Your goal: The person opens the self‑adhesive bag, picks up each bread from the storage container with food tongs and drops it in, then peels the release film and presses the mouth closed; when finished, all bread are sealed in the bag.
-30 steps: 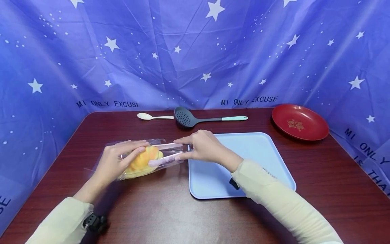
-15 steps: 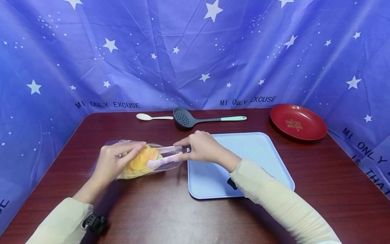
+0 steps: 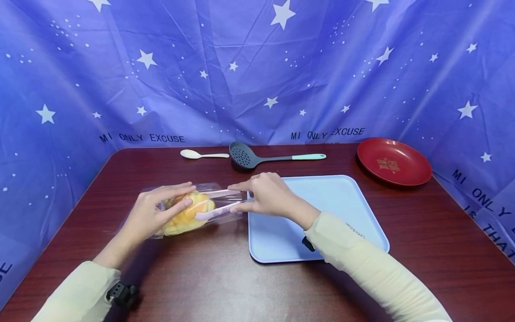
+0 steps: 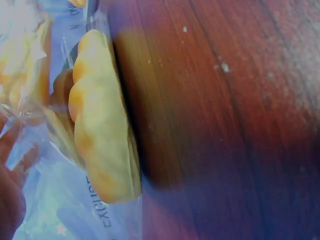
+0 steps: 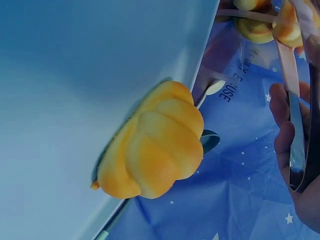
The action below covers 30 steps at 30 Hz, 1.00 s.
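Observation:
A clear plastic bag [image 3: 231, 214] with yellow-orange bread [image 3: 189, 213] in it lies left of a pale blue tray [image 3: 281, 243]. My left hand [image 3: 150, 208] holds the bag, its thumb and fingers spread on either side of the bread. In the left wrist view, one ridged bun [image 4: 107, 125] shows its pale side, with more bread beyond. My right hand [image 3: 271, 194] grips tongs [image 3: 219, 210] with pale pink arms and a metal handle end. Their tips reach the bread inside the bag. Another bun [image 5: 155, 145] sits on the tray, hidden in the head view behind the right hand and arm.
At the table's back edge lie a white spoon [image 3: 201, 155] and a dark slotted skimmer [image 3: 245, 155] with a mint-green handle. A red plate [image 3: 410, 163] stands at the back right. A blue starry curtain [image 3: 249, 80] hangs round the table.
The thumb of my left hand has moved apart from the fingers, so more of the bread shows between them. The tongs stay close to the bread, with only slight movement.

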Available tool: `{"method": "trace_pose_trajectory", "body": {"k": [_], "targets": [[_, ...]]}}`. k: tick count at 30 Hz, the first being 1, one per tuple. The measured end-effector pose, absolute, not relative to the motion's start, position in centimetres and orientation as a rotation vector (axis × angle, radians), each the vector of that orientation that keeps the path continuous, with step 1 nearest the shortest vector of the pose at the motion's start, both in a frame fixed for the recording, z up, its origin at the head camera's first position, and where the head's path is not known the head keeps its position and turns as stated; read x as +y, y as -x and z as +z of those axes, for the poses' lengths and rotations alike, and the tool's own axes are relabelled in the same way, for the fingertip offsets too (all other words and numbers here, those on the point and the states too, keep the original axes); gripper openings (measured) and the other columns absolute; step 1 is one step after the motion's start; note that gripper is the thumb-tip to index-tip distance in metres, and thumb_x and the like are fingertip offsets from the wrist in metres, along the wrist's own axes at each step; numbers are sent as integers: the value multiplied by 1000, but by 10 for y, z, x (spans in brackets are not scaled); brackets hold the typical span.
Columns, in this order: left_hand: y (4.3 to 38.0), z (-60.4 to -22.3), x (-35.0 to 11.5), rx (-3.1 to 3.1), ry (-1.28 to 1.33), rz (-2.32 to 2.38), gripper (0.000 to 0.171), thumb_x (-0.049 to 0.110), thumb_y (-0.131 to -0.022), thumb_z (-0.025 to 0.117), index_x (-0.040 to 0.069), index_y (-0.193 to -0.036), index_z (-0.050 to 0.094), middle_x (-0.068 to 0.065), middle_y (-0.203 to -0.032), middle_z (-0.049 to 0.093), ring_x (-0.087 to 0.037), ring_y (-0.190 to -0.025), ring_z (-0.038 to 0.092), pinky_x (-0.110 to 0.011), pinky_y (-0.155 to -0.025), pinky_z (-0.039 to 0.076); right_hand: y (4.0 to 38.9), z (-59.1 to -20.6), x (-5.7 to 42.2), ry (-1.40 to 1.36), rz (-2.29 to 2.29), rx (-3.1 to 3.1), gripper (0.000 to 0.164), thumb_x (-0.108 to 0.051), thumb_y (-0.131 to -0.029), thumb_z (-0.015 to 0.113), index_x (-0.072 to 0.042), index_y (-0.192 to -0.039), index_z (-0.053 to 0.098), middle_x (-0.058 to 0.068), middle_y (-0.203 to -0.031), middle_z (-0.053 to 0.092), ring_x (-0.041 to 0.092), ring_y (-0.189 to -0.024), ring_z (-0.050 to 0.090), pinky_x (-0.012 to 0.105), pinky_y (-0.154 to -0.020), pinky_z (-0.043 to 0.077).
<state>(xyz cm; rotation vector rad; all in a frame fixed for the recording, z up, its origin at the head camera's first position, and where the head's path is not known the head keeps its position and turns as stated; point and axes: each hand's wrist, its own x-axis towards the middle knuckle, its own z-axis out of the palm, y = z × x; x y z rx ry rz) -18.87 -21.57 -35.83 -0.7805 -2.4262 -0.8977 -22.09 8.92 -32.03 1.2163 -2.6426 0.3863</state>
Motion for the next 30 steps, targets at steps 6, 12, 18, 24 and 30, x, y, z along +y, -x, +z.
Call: {"method": "trace_pose_trajectory", "body": {"k": [6, 12, 18, 24, 30], "targets": [[188, -359, -217, -2565, 797, -846, 45, 24, -91, 79, 25, -135, 69, 5, -136, 65, -23, -125, 62, -33, -106, 45, 223, -323, 90, -1242, 458, -2684, 53, -58, -84, 77, -24, -125, 75, -12, -53, 25, 3, -50, 19, 24, -47, 20], [190, -358, -215, -2509, 874, -840, 38, 18, -94, 75, 24, -131, 71, 2, -133, 67, -24, -124, 63, -34, -106, 46, 224, -323, 89, -1220, 472, -2698, 53, -58, -84, 77, -24, -124, 75, -13, -52, 21, 3, -50, 16, 24, -47, 18], [191, -359, -214, -2413, 935, -845, 34, 9, -92, 75, 20, -124, 76, -1, -128, 70, -25, -119, 66, -13, -106, 36, 221, -320, 84, -1207, 360, -2693, 53, -60, -84, 75, -26, -125, 75, -13, -51, 29, 4, -49, 24, 25, -45, 24], [189, -359, -212, -2395, 975, -842, 31, 8, -94, 72, 21, -121, 77, -2, -128, 70, -24, -119, 66, -13, -107, 37, 216, -320, 83, -1270, 262, -2528, 52, -57, -85, 76, -24, -125, 75, -8, -76, 71, 7, -59, 53, 26, -46, 36], [189, -358, -207, -2376, 983, -920, 33, 5, -93, 72, 19, -123, 76, -3, -127, 71, -23, -120, 65, -13, -105, 39, 214, -325, 81, -1266, 283, -2432, 52, -56, -84, 77, -23, -125, 75, -6, -102, 78, 8, -69, 61, 25, -46, 39]]}}
